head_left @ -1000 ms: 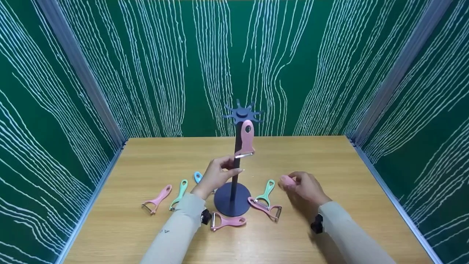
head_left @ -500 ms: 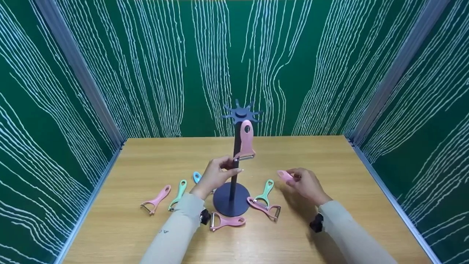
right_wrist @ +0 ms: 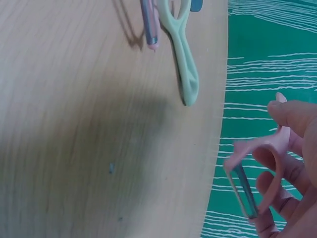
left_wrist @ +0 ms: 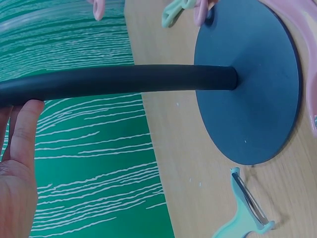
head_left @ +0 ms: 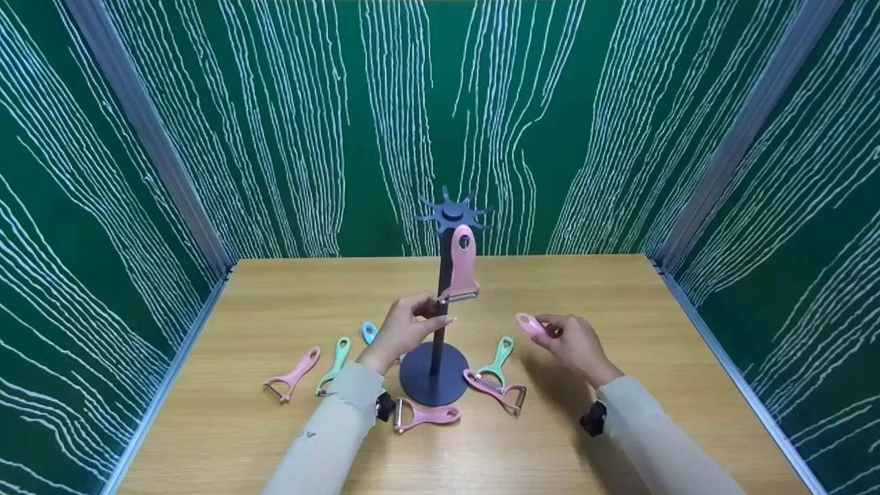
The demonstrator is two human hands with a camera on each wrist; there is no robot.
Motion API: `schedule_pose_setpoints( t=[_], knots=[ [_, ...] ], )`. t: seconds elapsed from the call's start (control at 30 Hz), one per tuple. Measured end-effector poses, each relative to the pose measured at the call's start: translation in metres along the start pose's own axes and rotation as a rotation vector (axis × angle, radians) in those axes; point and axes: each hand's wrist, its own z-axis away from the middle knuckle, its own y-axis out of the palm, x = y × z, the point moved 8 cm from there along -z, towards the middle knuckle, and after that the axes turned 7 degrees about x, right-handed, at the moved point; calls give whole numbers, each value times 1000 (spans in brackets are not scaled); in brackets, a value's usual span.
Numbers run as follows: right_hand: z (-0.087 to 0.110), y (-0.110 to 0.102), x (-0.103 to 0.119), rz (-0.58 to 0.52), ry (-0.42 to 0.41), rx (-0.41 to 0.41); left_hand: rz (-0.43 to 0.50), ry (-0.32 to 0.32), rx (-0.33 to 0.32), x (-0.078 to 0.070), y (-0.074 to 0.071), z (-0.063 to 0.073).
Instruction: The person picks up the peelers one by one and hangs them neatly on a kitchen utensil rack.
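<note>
A dark stand has a round base [head_left: 426,385], an upright pole [left_wrist: 163,78] and a star-shaped hook top [head_left: 452,212]. One pink peeler [head_left: 464,265] hangs from a front hook, blade down. My left hand [head_left: 407,328] holds the pole below that peeler, thumb in front and fingers behind. Right of the stand, my right hand [head_left: 576,344] grips another pink peeler [right_wrist: 270,148] above the table. Its handle end points toward the stand in the head view; its metal blade shows below the fingers in the right wrist view.
On the wooden table [head_left: 550,440], a green peeler [head_left: 500,361] overlaps a pink peeler [head_left: 512,399] right of the base. A pink peeler [head_left: 430,416] lies in front. Left lie pink [head_left: 299,375], green [head_left: 338,364] and partly hidden blue [head_left: 369,333] peelers. Green walls [head_left: 481,103] enclose the table.
My right hand has raised its pink peeler slightly and turned it, so the handle's hole now shows toward the stand. My left hand stays on the pole. The hanging peeler has swung slightly.
</note>
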Motion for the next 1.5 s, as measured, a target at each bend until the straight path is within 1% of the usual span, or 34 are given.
schedule_pose_setpoints(
  t=[0.07, 0.23, 0.43, 0.57, 0.93, 1.17, 1.37, 1.5],
  knots=[
    [1, -1, 2, 1, -1, 3, 2, -3, 2, 0, 0, 0],
    [4, -4, 12, 11, -40, -19, 13, -4, 1, 0, 0, 0],
    [7, -8, 24, -40, -51, -54, 4, 6, -2, 0, 0, -1],
    [9, -11, 32, -69, -80, -79, -8, 14, -7, -1, 0, -1],
    [17, -21, 55, -78, -117, -129, 22, -9, -7, 0, 1, 0],
    [24, -29, 74, -91, -217, -188, 15, -20, -8, 2, 0, 0],
    [31, -34, 90, -92, -274, -220, 28, 5, 3, 0, 0, 0],
    [36, -39, 101, -90, -329, -263, 11, 16, 1, -1, 0, 0]
  ],
)
